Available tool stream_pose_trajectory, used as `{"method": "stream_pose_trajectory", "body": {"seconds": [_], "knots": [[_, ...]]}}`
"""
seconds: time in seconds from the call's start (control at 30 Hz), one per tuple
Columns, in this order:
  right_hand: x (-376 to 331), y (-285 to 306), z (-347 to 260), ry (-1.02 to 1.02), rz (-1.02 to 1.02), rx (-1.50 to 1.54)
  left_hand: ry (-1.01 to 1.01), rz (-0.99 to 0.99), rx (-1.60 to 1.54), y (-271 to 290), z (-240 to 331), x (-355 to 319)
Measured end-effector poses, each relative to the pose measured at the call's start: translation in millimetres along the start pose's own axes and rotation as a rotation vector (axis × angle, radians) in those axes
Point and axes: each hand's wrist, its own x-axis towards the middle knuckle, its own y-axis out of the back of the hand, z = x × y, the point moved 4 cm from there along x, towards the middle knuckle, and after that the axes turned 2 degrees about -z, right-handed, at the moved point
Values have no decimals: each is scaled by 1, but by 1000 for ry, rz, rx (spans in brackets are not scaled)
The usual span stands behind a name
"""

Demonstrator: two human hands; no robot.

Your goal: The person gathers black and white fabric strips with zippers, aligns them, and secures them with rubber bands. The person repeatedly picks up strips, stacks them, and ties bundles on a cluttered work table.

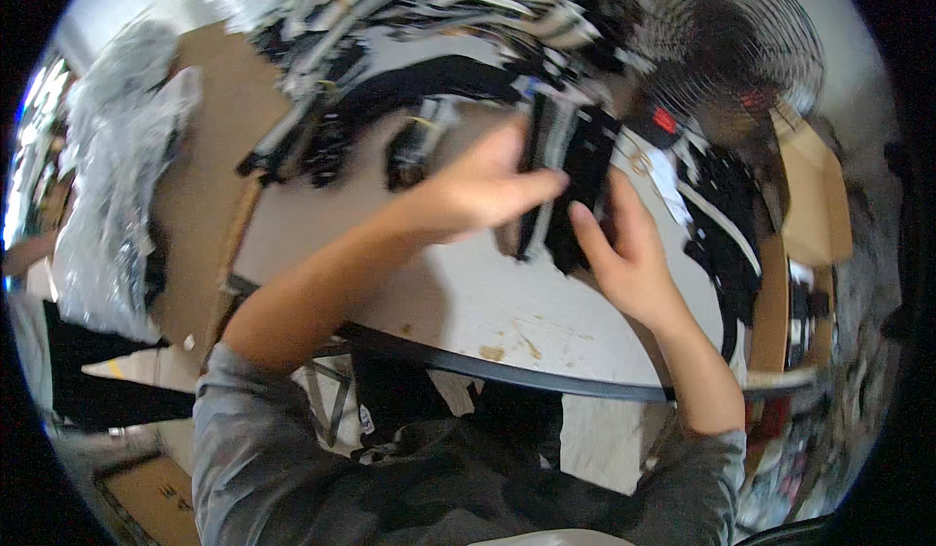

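Both of my hands are raised over the light table, holding a black bundle of flat strips with a grey ridged band along its left part. My left hand grips the bundle from the left, its thumb laid across the front. On the right side, my right hand curls round the lower part, thumb in front and fingers partly hidden behind. Motion blur hides the bundle's finer detail. Just left of it on the table lies a small black and clear bundle, seemingly tied with a band.
A large heap of black, grey and white strips covers the table's far side. More black strips lie at the right, near an open cardboard box. A wire-guarded fan stands at the far right. Clear plastic wrap hangs at the left.
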Motion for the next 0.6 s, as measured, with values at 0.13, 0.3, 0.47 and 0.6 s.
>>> {"method": "stream_pose_trajectory", "body": {"seconds": [0.13, 0.3, 0.47, 0.6], "knots": [[-4, -4, -3, 32, -10, -61, 69, -91, 240, 3, 5, 8], [-25, -1, 21, -101, -18, 7, 22, -80, 89, -17, -13, 18], [-27, -6, 21, -113, 46, -67, -12, -141, 87, -21, -25, 22], [-13, -9, 49, -133, -51, 311, -76, -197, 104, -24, -37, 24]]}}
